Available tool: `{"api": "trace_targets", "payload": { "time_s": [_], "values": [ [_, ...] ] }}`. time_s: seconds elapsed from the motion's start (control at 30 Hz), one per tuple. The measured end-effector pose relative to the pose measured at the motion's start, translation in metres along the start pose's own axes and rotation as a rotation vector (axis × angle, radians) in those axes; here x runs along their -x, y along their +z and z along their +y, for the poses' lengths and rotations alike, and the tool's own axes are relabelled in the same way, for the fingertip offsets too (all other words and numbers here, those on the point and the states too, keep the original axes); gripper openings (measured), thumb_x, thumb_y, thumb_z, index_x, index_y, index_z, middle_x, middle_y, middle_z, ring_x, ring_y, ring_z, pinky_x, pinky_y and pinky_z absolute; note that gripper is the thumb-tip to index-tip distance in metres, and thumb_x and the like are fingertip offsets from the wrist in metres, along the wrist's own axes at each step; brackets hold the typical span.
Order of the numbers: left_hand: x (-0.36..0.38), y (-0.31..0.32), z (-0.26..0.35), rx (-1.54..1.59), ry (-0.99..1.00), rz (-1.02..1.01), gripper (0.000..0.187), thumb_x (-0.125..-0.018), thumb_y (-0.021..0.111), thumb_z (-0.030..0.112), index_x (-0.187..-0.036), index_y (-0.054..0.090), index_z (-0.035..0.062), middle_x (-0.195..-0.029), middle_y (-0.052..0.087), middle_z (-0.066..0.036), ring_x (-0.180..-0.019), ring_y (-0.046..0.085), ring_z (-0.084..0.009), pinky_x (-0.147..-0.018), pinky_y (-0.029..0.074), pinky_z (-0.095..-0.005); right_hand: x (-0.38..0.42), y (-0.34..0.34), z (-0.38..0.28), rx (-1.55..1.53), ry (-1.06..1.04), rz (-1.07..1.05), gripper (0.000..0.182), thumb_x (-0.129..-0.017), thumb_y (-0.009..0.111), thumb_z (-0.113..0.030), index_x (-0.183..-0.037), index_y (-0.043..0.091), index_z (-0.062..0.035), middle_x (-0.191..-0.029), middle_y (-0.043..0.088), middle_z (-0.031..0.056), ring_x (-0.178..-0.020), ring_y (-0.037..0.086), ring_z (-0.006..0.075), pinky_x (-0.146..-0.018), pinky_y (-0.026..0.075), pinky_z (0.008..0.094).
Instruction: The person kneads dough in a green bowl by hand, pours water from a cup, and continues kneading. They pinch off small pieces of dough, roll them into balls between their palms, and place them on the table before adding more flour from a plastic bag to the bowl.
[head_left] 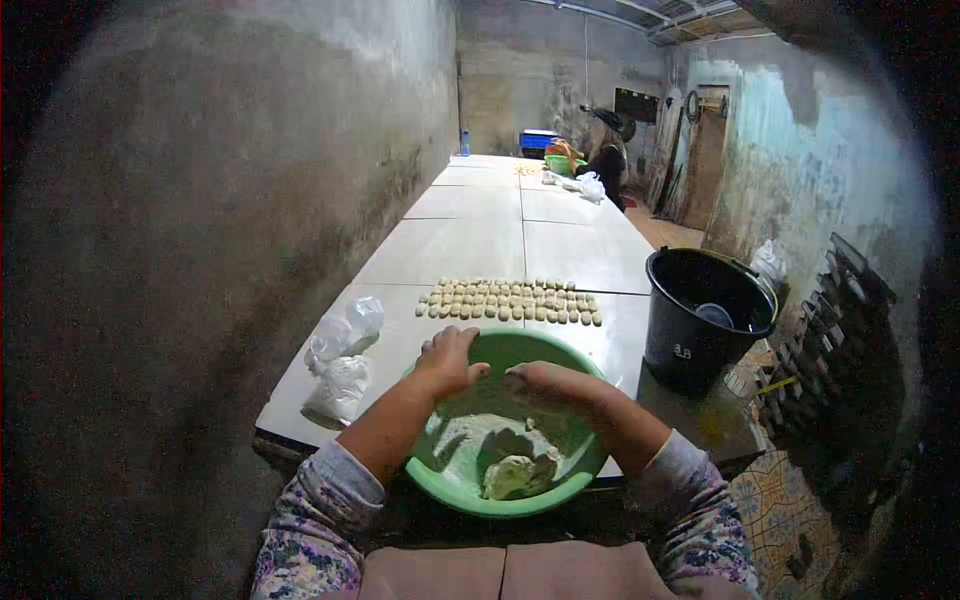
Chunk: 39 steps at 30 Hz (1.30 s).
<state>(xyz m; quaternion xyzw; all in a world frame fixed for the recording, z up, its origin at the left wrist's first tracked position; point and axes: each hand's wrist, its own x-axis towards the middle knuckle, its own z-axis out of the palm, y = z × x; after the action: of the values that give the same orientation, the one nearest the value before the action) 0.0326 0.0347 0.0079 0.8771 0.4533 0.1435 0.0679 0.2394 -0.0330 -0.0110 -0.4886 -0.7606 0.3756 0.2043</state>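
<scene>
A green basin (440, 487) stands in front of me at the near edge of the table. Inside it are loose white flour (455, 445) and a lump of dough (515, 477), with small crumbs beside it. My left hand (450, 362) is over the basin's far left rim, thumb apart from the fingers, with nothing visible in it. Above the right part of the basin, my right hand (552, 385) has its fingers bent together; whatever they hold, if anything, is hidden. Just beyond the basin, several small dough pieces (510, 300) lie in rows.
Plastic bags of white powder (340, 385) sit on the left of the white tabletop (440, 250). A black bucket (700, 345) stands at the right edge. At the far end, another person (607, 160) is beside a second green basin (562, 164) and a blue crate (538, 141).
</scene>
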Motion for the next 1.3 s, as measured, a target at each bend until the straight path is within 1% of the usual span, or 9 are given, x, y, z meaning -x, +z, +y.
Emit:
{"api": "trace_targets", "payload": {
  "time_s": [0.3, 0.47, 0.53, 0.57, 0.67, 0.93, 0.97, 1.1, 1.3],
  "values": [
    [0.006, -0.012, 0.013, 0.276, 0.391, 0.095, 0.024, -0.081, 0.064, 0.015, -0.103, 0.063, 0.0063, -0.11, 0.06, -0.017, -0.101, 0.058, -0.0317, -0.087, 0.047, -0.0391, 0.007, 0.001, -0.018, -0.209, 0.081, -0.072, 0.024, -0.087, 0.051, -0.011, -0.107, 0.057, 0.0017, -0.097, 0.058, 0.009, -0.076, 0.054, 0.0159, -0.07, 0.047, 0.032],
    [0.015, -0.012, 0.02, 0.383, 0.318, -0.211, 0.022, -0.081, 0.062, 0.015, -0.1, 0.063, 0.0037, -0.092, 0.066, -0.016, -0.086, 0.064, -0.0316, -0.078, 0.049, -0.0398, -0.003, 0.012, -0.017, -0.202, 0.216, -0.257, 0.028, -0.085, 0.053, -0.008, -0.113, 0.054, -0.0009, -0.1, 0.059, 0.0107, -0.09, 0.058, 0.0186, -0.076, 0.048, 0.0358],
    [0.016, -0.014, 0.023, 0.352, 0.328, -0.388, 0.022, -0.081, 0.062, 0.017, -0.099, 0.063, 0.0041, -0.093, 0.066, -0.017, -0.087, 0.064, -0.0329, -0.077, 0.049, -0.0402, -0.006, 0.016, -0.005, -0.043, -0.058, -0.281, 0.031, -0.091, 0.052, -0.039, -0.095, 0.058, -0.0086, -0.068, 0.047, -0.0013, -0.053, 0.04, 0.0117, -0.046, 0.032, 0.0263],
    [0.016, -0.008, 0.019, 0.372, 0.301, -0.431, 0.02, -0.082, 0.059, 0.014, -0.099, 0.062, 0.0038, -0.092, 0.067, -0.015, -0.087, 0.064, -0.0296, -0.078, 0.049, -0.0387, -0.008, 0.016, 0.0, -0.168, 0.249, -0.233, 0.03, -0.092, 0.051, -0.037, -0.096, 0.059, -0.0087, -0.063, 0.05, 0.0006, -0.051, 0.045, 0.0144, -0.047, 0.037, 0.0284],
    [0.029, -0.032, 0.033, 0.431, 0.256, -0.356, 0.021, -0.082, 0.058, 0.012, -0.101, 0.06, 0.0027, -0.096, 0.066, -0.015, -0.091, 0.064, -0.0287, -0.08, 0.048, -0.0383, 0.006, 0.001, -0.042, 0.376, -0.086, -0.135, 0.027, -0.092, 0.051, -0.034, -0.101, 0.06, -0.0096, -0.07, 0.059, 0.005, -0.056, 0.055, 0.0174, -0.051, 0.044, 0.0323],
    [0.022, -0.02, 0.022, 0.481, 0.225, -0.259, 0.024, -0.084, 0.053, 0.014, -0.105, 0.058, 0.0008, -0.096, 0.063, -0.022, -0.091, 0.06, -0.039, -0.081, 0.046, -0.043, 0.008, -0.012, -0.058, -0.318, 0.153, 0.033, 0.022, -0.093, 0.049, -0.013, -0.109, 0.057, -0.0015, -0.096, 0.06, 0.0153, -0.078, 0.062, 0.0247, -0.065, 0.051, 0.0374],
    [0.022, -0.018, 0.021, 0.529, 0.185, -0.257, 0.025, -0.084, 0.052, 0.012, -0.104, 0.057, -0.0012, -0.095, 0.064, -0.02, -0.09, 0.062, -0.0342, -0.081, 0.046, -0.0413, 0.013, -0.014, -0.065, 0.081, -0.115, 0.045, 0.025, -0.093, 0.05, -0.014, -0.112, 0.057, 0.0018, -0.097, 0.058, 0.0139, -0.075, 0.061, 0.0225, -0.061, 0.053, 0.0342],
    [0.021, -0.025, 0.021, 0.67, 0.151, -0.277, 0.025, -0.083, 0.05, 0.011, -0.104, 0.057, -0.0018, -0.09, 0.064, -0.015, -0.086, 0.061, -0.024, -0.079, 0.046, -0.0345, 0.01, -0.007, -0.048, -0.342, 0.046, 0.07, 0.032, -0.09, 0.047, -0.033, -0.099, 0.06, -0.0048, -0.077, 0.057, 0.0081, -0.061, 0.056, 0.0168, -0.05, 0.047, 0.0303],
    [0.02, -0.022, 0.015, 0.79, 0.092, -0.315, 0.025, -0.091, 0.045, 0.015, -0.105, 0.056, -0.002, -0.09, 0.063, -0.011, -0.085, 0.059, -0.0185, -0.081, 0.046, -0.0319, 0.006, -0.01, -0.038, -0.101, -0.213, 0.236, 0.019, -0.082, 0.055, -0.014, -0.093, 0.065, -0.0032, -0.08, 0.062, 0.0114, -0.069, 0.06, 0.0199, -0.061, 0.049, 0.0361]
  ]
}}
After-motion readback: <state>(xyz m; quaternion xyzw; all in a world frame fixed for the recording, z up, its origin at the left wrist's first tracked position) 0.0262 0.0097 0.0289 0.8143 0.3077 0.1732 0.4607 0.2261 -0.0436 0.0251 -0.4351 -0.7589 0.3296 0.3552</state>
